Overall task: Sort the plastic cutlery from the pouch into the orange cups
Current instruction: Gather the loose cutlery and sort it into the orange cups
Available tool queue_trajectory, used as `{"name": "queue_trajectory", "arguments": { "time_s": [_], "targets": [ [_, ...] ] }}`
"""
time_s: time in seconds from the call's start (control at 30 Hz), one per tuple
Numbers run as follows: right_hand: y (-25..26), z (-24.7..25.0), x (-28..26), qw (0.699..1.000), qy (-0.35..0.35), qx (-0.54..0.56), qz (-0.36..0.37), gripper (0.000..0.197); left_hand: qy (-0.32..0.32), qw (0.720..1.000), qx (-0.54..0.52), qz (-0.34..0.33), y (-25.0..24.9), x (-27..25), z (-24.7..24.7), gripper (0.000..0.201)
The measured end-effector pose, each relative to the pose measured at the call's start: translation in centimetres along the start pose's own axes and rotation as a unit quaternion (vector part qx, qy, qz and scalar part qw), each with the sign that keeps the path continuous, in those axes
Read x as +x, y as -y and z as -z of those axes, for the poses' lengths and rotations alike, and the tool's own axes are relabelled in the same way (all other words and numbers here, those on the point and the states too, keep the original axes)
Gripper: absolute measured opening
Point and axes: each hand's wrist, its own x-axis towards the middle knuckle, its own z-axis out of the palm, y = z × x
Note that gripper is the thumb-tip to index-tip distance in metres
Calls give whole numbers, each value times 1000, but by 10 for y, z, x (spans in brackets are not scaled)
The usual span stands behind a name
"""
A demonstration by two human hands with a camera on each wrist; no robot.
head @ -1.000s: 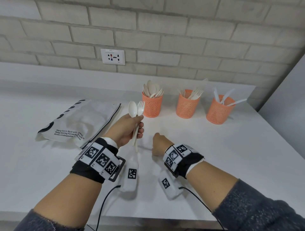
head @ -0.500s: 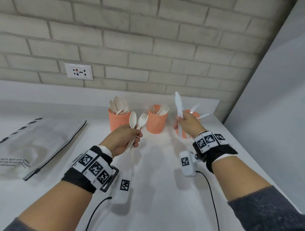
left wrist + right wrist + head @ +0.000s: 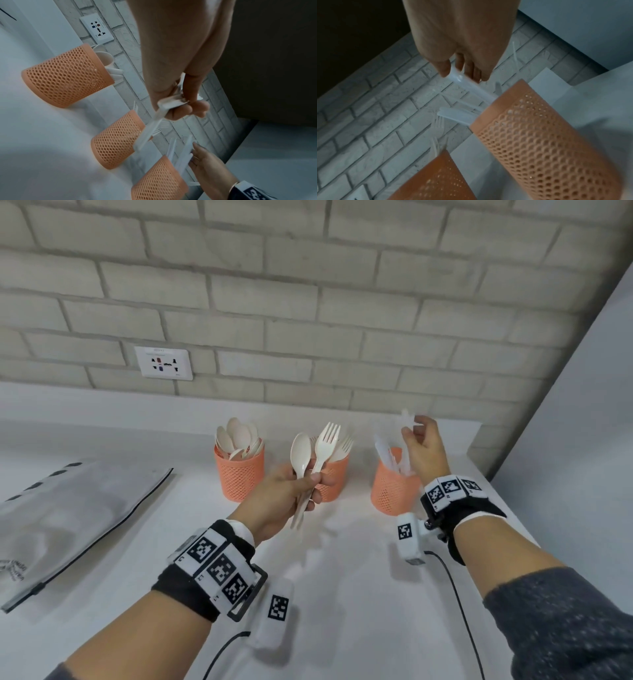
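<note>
Above the cups, left fingers [image 3: 310, 484] grip spoon [image 3: 300, 453] and fork [image 3: 325, 445]; right fingers [image 3: 409, 436] pinch knife [image 3: 407, 453].

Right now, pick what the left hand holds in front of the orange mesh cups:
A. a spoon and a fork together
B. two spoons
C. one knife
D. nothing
A: the left hand grips one cream plastic spoon and one cream plastic fork by their handles, heads up, in front of the middle orange mesh cup.
</note>
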Motion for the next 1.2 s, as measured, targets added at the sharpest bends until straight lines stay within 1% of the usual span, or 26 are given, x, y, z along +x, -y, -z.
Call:
{"name": "queue_trajectory", "arguments": {
  "time_s": [0.07, 0.1, 0.17, 0.2, 0.23, 0.27, 0.3, 0.37, 0.43, 0.47, 0.5, 0.53, 0.57, 0.63, 0.7, 0.73, 0.77, 0.8, 0.83, 0.9, 0.97, 1.03, 1.07, 1.1, 1.17, 1.2],
  "targets": [
    [2, -1, 2, 1000, 2, -3, 14, 38, -8, 1000, 2, 7, 2, 5, 2, 13],
    [4, -2, 5, 999, -13, -17, 40, 39, -12, 1000, 2, 12, 3, 6, 2, 12],
    [13, -6, 8, 988, -64, -62, 124, 35, -15, 1000, 2, 22, 4, 9, 3, 12],
    [18, -9, 7, 980, -82, -71, 169, 32, -17, 1000, 1, 25, 5, 10, 3, 12],
    [22, -14, 5, 976, -83, -55, 196, 28, -21, 999, 0, 26, 6, 11, 3, 13],
    [30, -20, 0, 977, -63, -20, 202, 23, -26, 999, -3, 25, 6, 13, 3, 13],
    [35, -29, -7, 981, -21, 10, 191, 18, -34, 999, -5, 24, 7, 15, 3, 12],
    [45, -50, -28, 984, 113, 22, 138, 12, -46, 999, -10, 20, 9, 17, 4, 10],
    [47, -69, -46, 970, 234, 5, 67, 17, -49, 999, -17, 10, 10, 18, 6, 9],
    [48, -76, -53, 961, 274, 2, 44, 13, -47, 999, -22, 5, 9, 18, 7, 12],
    [50, -81, -56, 955, 295, 14, 35, 8, -47, 999, -26, 3, 9, 17, 8, 17],
    [54, -84, -56, 956, 289, 31, 30, 8, -52, 998, -27, 4, 9, 16, 11, 21],
    [57, -85, -50, 964, 260, 57, 26, 10, -61, 998, -26, 8, 9, 16, 15, 24],
    [65, -81, -31, 983, 148, 96, 48, 9, -90, 996, -21, 12, 11, 16, 25, 25],
    [70, -76, -13, 989, 27, 77, 123, 8, -117, 993, -20, 8, 11, 16, 34, 24],
    [69, -76, -7, 986, -12, 51, 160, 8, -124, 992, -21, 7, 11, 15, 37, 23],
    [64, -78, -5, 982, -35, 19, 186, 8, -127, 992, -22, 7, 11, 14, 38, 23],
    [59, -82, -7, 979, -38, -15, 197, 8, -127, 992, -22, 7, 11, 14, 40, 23],
    [50, -88, -9, 978, -21, -53, 199, 9, -124, 992, -21, 7, 10, 14, 40, 23],
    [31, -101, -15, 973, 36, -155, 165, 8, -119, 993, -19, 7, 10, 14, 42, 23],
    [16, -110, -18, 953, 75, -269, 116, 14, -117, 993, -21, 8, 11, 15, 44, 22],
    [7, -113, -20, 932, 71, -342, 100, 23, -115, 993, -21, 8, 12, 17, 47, 22],
    [5, -115, -21, 929, 50, -349, 109, 26, -115, 993, -20, 9, 13, 18, 48, 22],
    [5, -118, -22, 935, 26, -333, 122, 31, -115, 993, -19, 10, 13, 19, 49, 22],
    [6, -123, -22, 959, -9, -258, 120, 54, -114, 993, -19, 12, 15, 20, 50, 22],
    [8, -125, -20, 970, -14, -223, 97, 65, -113, 993, -19, 14, 15, 20, 50, 22]
  ]
}}
